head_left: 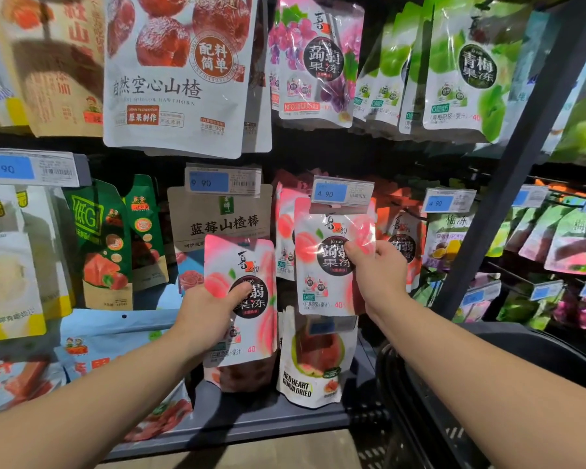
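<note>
Both grips are closed on pink pouches. The left hand (210, 309) wraps the loose peach pouch (251, 262) with its thumb across the front, and the right hand (378, 272) pinches the hanging peach pouch (322, 282) with its thumb on the black label.

The two pouches look alike: glossy pink and white, printed with peaches, with a round black label of white characters in the middle and small print along the bottom. The loose pouch stands upright and sticks out above and to the right of the left grip, which covers its lower left part. The hanging pouch is further right and higher. It hangs just under a blue price tag (342, 192) reading 4.90, and the right grip takes it at its right edge, about halfway down.

More pouches of the same kind hang behind it. A guava pouch (313, 367) stands below on the grey shelf (268, 421), between the two arms. A black basket (416, 411) sits near on the right, its inside too dark to read.
</note>
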